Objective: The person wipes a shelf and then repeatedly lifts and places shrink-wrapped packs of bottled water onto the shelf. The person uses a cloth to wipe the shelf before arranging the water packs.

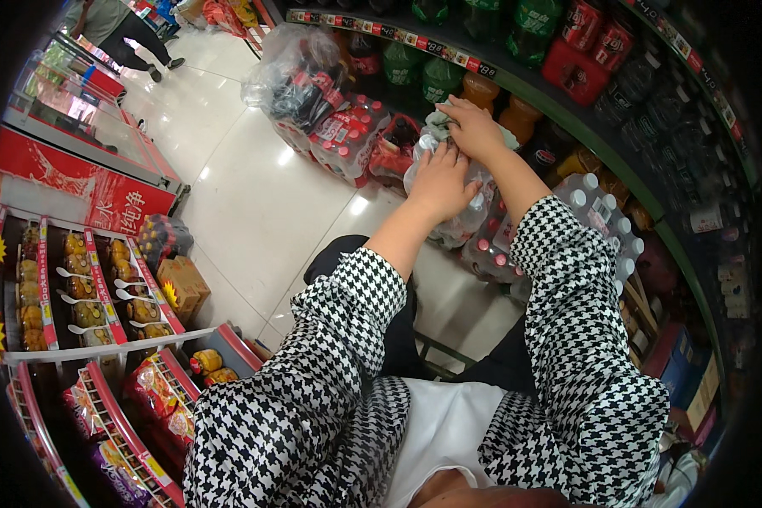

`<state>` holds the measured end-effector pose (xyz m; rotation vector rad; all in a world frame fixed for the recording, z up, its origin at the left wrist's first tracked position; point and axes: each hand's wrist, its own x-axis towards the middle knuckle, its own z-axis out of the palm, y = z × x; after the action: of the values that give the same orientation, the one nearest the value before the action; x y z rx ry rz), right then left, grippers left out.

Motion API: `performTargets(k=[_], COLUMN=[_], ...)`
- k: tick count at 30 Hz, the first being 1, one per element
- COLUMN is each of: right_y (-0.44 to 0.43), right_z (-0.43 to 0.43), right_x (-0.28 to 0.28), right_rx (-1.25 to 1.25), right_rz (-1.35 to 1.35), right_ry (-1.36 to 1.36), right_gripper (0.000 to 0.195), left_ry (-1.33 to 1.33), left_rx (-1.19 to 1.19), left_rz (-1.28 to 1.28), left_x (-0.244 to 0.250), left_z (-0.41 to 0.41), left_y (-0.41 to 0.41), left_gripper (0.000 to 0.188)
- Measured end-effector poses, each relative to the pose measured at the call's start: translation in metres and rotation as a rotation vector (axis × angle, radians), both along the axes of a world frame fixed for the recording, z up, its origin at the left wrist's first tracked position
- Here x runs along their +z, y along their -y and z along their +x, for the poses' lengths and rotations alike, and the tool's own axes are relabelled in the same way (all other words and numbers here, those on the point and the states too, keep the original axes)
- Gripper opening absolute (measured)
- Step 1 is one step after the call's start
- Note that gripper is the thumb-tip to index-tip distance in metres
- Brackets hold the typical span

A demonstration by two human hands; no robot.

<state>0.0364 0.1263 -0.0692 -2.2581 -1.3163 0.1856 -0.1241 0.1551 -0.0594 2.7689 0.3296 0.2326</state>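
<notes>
Both of my hands reach forward to bottles in clear plastic wrap [455, 227] on the floor before the lower drink shelf. My left hand [443, 181] lies on the wrap with its fingers spread near a white cap. Just beyond and to the right, my right hand [476, 130] touches a pale crumpled cloth or film [437, 127]; whether its fingers grip this cannot be told. Left of my hands are a red plastic bag [397, 143] with dark bottles and a shrink-wrapped pack of red-capped bottles [348, 136]. White-capped packed bottles [600, 206] stand to the right.
A curved shelf edge [419, 43] with price tags runs above my hands, with green soda bottles [533, 28] and red cans [582, 25] on the shelf. Snack racks [101, 352] and a cardboard box [183, 286] are at the left. A person [124, 35] stands at the far upper left.
</notes>
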Motion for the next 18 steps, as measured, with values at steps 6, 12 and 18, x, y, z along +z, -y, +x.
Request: performTargets(k=[6,12,18], right_y=[-0.021,0.008,0.080], right_z=[-0.002,0.008,0.012], right_x=[0.007,0.003,0.008], right_rx=[0.166,0.182,0.044], right_rz=[-0.146,-0.050,0.038], right_ry=[0.170,0.047,0.017], right_gripper=[0.046,0.047,0.048], left_ry=[-0.044,-0.123,-0.146], left_rx=[-0.007,0.016,0.011], left_rz=[0.012,0.007,-0.004], left_x=[0.002,-0.001,0.004], left_z=[0.000,0.000,0.000], left_y=[-0.002,-0.001,0.000], left_gripper=[0.061,0.058,0.059])
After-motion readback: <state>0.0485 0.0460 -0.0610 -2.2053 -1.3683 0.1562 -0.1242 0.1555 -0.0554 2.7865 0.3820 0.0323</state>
